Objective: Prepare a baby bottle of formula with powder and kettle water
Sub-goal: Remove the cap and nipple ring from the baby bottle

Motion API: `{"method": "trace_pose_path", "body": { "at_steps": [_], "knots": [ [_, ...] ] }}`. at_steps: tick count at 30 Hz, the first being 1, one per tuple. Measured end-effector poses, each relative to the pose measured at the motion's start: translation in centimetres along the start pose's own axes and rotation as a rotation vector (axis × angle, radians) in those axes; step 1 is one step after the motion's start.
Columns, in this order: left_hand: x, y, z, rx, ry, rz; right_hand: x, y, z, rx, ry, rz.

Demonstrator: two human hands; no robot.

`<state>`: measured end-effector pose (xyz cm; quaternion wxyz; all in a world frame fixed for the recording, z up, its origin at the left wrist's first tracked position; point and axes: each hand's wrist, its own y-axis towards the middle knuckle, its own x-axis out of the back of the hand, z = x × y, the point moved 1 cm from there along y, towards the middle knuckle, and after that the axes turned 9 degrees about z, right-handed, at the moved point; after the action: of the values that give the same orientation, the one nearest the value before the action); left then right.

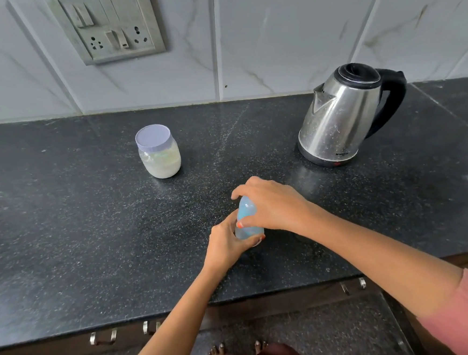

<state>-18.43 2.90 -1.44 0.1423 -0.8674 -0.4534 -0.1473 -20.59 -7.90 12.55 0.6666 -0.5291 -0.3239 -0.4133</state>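
Note:
A pale blue, see-through baby bottle [247,224] stands on the black speckled counter [91,230] near its front edge. My left hand [228,243] grips the bottle's lower body from the left. My right hand [268,205] curls over its top part from the right, hiding the cap. A clear jar of white powder [159,152] with a pale lilac lid stands to the back left. A steel electric kettle [340,118] with a black handle and lid stands at the back right.
A tiled wall with a switch and socket plate [110,24] rises behind the counter. Drawer handles [102,337] line the front below the counter edge. My feet show on the floor below.

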Motion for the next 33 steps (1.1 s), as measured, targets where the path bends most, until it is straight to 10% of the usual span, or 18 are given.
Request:
{"method": "trace_pose_path", "body": {
  "at_steps": [33],
  "knots": [
    [0.0,0.0,0.1,-0.022,-0.038,-0.01,-0.2,-0.2,-1.1,0.03,0.078,-0.097]
  ]
}}
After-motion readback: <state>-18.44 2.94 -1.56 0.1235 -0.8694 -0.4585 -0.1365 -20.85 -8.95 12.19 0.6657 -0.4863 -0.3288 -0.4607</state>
